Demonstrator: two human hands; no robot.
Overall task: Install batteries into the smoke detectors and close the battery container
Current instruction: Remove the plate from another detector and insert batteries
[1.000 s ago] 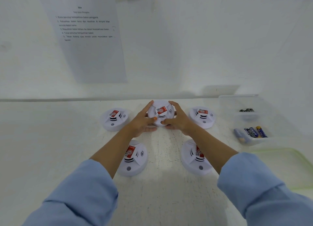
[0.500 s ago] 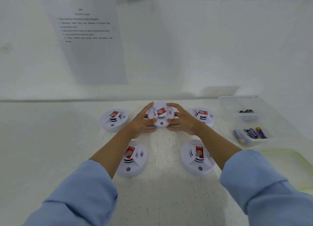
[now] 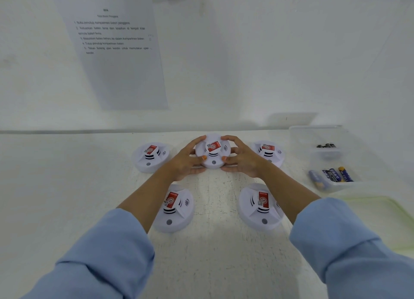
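Observation:
Several round white smoke detectors with red stickers lie face up on the white table. The middle one at the back [image 3: 213,152] is gripped from both sides: my left hand [image 3: 187,162] curls round its left rim, my right hand [image 3: 240,161] round its right rim, and it looks slightly raised and tilted toward me. Other detectors sit at back left [image 3: 150,156], back right [image 3: 268,153], front left [image 3: 173,208] and front right [image 3: 259,206]. New blue batteries [image 3: 330,175] lie in a clear tray [image 3: 336,187] at the right.
A second clear tray [image 3: 313,134] behind the first holds a few dark batteries [image 3: 325,145]. A pale green tray [image 3: 380,218] sits at the front right. An instruction sheet [image 3: 114,52] hangs on the back wall.
Both hands have tightened round the middle detector and lifted its rim a little; the fingers curl further over its top than a second ago.

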